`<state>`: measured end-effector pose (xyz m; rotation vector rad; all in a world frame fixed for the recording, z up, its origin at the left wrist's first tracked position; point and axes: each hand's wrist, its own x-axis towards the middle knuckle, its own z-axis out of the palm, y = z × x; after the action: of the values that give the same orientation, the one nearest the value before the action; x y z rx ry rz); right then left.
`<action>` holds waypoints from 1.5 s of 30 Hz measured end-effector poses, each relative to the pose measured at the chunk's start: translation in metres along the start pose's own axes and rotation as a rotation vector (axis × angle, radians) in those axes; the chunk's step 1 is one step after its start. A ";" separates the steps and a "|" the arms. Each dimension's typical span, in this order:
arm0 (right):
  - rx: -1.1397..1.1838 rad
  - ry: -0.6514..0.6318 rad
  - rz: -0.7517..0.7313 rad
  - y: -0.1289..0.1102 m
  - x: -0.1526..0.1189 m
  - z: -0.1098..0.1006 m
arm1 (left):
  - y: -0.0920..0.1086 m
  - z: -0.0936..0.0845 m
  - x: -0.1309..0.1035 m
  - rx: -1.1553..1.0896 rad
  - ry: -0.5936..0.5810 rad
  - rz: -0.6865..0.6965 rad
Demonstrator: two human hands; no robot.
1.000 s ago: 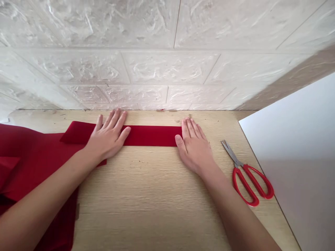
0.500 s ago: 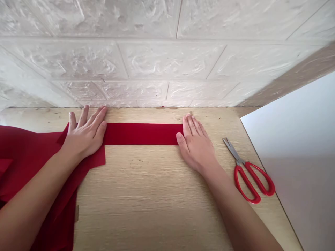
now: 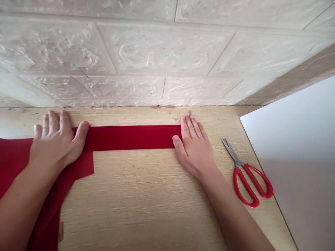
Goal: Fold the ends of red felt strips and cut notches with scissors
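A long strip of dark red fabric (image 3: 133,137) lies flat across the pale wooden table, parallel to the wall. My left hand (image 3: 56,143) rests palm down near its left end, fingers spread and thumb toward the strip. Beneath and around that hand is a larger piece of red fabric (image 3: 15,157), which runs off to the left and hangs down in front. My right hand (image 3: 195,146) lies flat on the strip's right end, covering it, with the thumb apart from the fingers.
Scissors with red handles (image 3: 247,172) lie on the table (image 3: 136,209), right of my right forearm. A white board (image 3: 300,157) borders the right side. Behind the table rises a white brick-patterned wall (image 3: 162,48), with small scraps at its foot.
My left hand has slid left along the fabric and its thumb has spread out. More of the strip shows between the hands. My right hand stays almost in place.
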<state>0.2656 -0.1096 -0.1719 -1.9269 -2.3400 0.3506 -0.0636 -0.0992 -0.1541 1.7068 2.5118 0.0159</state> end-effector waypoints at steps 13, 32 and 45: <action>0.050 0.060 0.157 0.002 0.001 0.005 | -0.004 -0.001 0.000 0.021 -0.034 0.021; -0.011 0.129 0.175 -0.003 -0.003 0.003 | -0.007 -0.009 -0.005 0.016 -0.046 0.107; 0.709 0.467 0.371 0.035 -0.037 -0.047 | 0.022 -0.046 -0.033 -0.098 0.494 0.653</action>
<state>0.3164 -0.1339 -0.1316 -1.7937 -1.3181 0.5810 -0.0358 -0.1197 -0.1046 2.6421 2.0219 0.6683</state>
